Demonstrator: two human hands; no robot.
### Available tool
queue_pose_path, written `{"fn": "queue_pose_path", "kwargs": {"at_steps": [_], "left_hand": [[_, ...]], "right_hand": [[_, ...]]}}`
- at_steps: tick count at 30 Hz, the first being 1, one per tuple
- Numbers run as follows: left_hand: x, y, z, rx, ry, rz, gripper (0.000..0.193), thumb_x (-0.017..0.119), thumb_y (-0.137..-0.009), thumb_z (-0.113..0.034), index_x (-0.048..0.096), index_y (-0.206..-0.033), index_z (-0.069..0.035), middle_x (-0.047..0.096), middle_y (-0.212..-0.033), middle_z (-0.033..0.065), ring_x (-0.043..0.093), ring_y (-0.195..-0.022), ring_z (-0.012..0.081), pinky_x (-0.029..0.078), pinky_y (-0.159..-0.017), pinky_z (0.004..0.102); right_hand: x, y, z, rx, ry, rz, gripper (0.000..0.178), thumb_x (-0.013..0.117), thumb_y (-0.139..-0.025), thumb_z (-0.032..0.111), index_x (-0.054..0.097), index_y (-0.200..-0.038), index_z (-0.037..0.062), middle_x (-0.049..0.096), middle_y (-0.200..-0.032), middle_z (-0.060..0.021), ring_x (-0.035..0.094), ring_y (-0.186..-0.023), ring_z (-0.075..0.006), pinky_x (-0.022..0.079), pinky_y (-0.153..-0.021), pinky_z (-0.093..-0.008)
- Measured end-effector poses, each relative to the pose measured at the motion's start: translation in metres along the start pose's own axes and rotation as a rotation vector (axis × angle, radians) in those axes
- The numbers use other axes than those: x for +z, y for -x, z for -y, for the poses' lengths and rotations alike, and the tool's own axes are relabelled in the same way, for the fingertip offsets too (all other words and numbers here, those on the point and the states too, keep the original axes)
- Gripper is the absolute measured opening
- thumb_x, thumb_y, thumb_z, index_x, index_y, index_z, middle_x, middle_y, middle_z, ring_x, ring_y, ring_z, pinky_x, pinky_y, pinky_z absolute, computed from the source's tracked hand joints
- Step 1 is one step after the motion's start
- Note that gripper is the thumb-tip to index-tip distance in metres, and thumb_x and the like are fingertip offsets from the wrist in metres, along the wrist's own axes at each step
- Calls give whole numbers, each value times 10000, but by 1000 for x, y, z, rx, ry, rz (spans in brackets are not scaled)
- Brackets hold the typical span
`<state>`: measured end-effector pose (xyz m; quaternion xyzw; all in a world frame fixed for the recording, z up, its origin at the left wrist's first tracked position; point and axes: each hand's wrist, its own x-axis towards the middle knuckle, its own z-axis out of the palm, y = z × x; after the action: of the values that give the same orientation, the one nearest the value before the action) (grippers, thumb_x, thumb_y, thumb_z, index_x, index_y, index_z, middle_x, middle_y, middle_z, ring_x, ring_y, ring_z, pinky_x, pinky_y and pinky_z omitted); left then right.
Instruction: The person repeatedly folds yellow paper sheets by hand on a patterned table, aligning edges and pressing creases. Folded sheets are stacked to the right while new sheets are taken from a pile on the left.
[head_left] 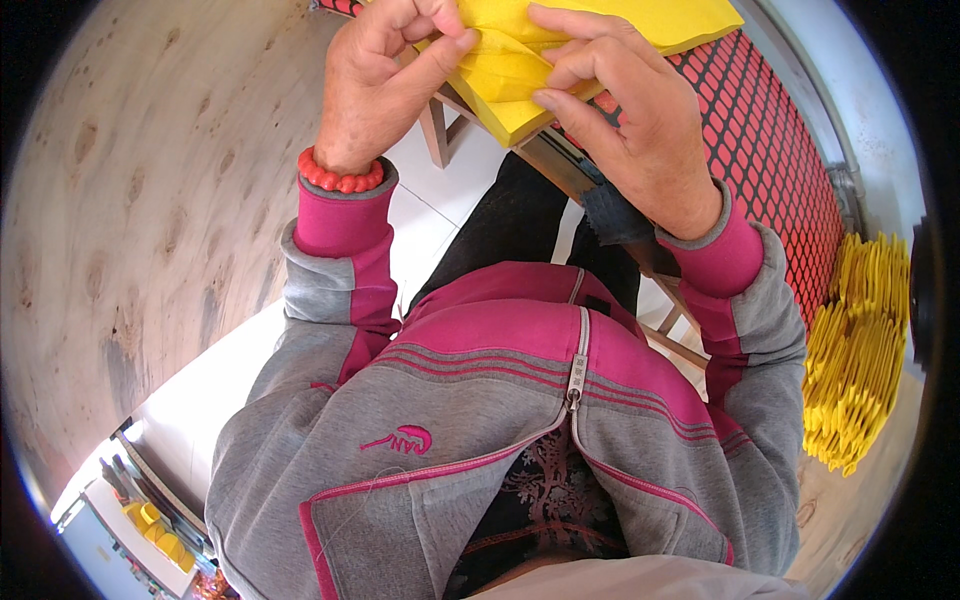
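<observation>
Near the top edge lies a thick stack of yellow paper (515, 118), its top sheet (505, 70) creased and partly folded. My left hand (385, 85), with a red beaded bracelet (340, 175) at the wrist, pinches the left side of that sheet between thumb and fingers. Across from it, my right hand (640, 125) grips the right side of the fold, its thumb and fingertips bent against the paper. The far part of the stack runs out of view.
A red and black patterned cover (770, 130) lies under and beside the stack. At the right stands a tall pile of folded yellow paper pieces (855, 360). A wooden board surface (150, 190) fills the left. Wooden legs (435, 130) show below the stack. Yellow items (160, 535) sit at lower left.
</observation>
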<state>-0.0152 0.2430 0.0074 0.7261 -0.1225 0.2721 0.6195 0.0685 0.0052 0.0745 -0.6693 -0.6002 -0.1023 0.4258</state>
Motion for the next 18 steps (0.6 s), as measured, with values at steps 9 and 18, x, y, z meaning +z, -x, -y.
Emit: {"fn": "queue_pose_path", "kwargs": {"at_steps": [9, 18], "left_hand": [[-1, -3, -14, 177, -249, 170, 166, 716, -892, 59, 680, -1043, -1, 710, -1124, 72, 640, -1093, 164, 456, -1020, 319], [9, -1, -13, 193, -285, 97, 98, 735, -910, 21, 693, -995, -2, 712, -1120, 77, 638, -1064, 150, 473, -974, 291]], "right_hand": [[0, 2, -3, 8, 59, 22, 226, 783, -791, -27, 601, -915, 23, 670, -1201, -257, 709, -938, -307, 561, -789, -338], [-5, -3, 5, -235, 357, -94, 293, 863, -704, 89, 639, -889, 52, 639, -1320, -255, 666, -1148, -346, 524, -959, -437]]}}
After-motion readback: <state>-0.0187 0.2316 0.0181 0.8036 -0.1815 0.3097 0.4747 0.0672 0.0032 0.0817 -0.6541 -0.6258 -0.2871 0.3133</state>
